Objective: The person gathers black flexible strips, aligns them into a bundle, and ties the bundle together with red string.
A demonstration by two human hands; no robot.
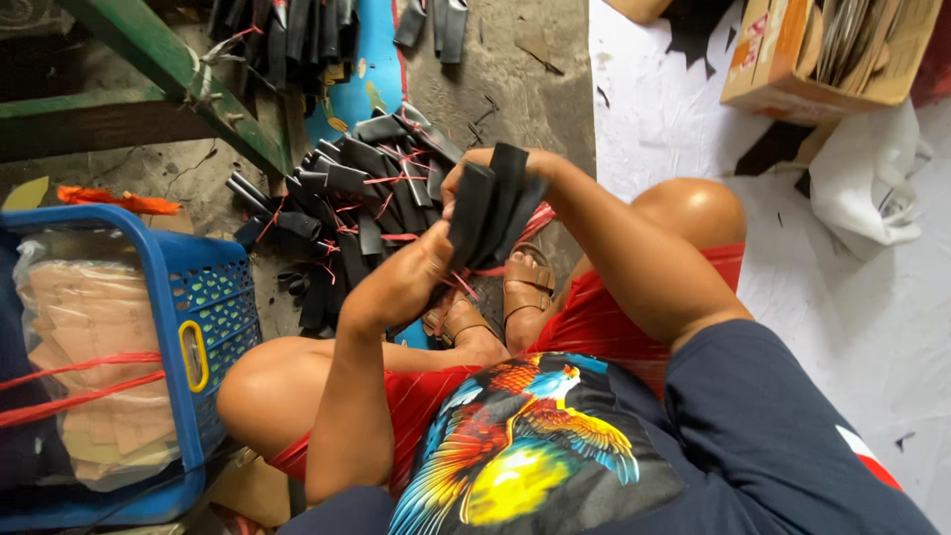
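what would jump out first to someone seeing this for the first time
At centre, the left hand and right hand grip a bundle of black strips above a heap of similar tied bundles on the floor. A blue basket of tan sheets stands at left, and a cardboard box sits top right.

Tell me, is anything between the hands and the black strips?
Nothing visible is. The left hand and right hand both already grip the bundle of black strips directly, above the tied pile.

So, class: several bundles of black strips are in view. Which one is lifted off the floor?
The bundle of black strips gripped between both hands above the sandalled feet; the tied bundles lie heaped on the floor.
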